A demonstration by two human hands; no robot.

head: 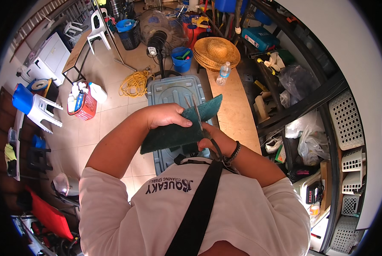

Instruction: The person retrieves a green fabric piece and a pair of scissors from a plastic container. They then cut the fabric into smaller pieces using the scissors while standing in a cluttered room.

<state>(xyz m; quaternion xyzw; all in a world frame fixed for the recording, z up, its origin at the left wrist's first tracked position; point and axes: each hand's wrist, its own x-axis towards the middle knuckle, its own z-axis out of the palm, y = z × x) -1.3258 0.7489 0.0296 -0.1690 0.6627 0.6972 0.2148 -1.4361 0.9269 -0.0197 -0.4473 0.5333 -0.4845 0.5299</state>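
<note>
A green scouring pad [175, 137] is held up in front of my chest, above a grey-blue plastic storage box lid [175, 86]. My left hand [170, 116] grips the pad's upper edge, thumb on top. My right hand [210, 136] holds a pair of metal scissors [197, 112] by the handles. The scissor blades are parted and point away from me, with one blade lying over the pad and the other behind its upper edge. A part of the pad sticks out to the right of the blades. Some of my right fingers are hidden behind the pad.
A wooden bench [232, 108] at the right bears a water bottle [223, 73] and stacked straw hats [217, 51]. Beyond the box stand a fan [160, 35] and a blue bucket [182, 62]. Coiled yellow cord [135, 84] and a red basket of bottles [88, 107] lie left.
</note>
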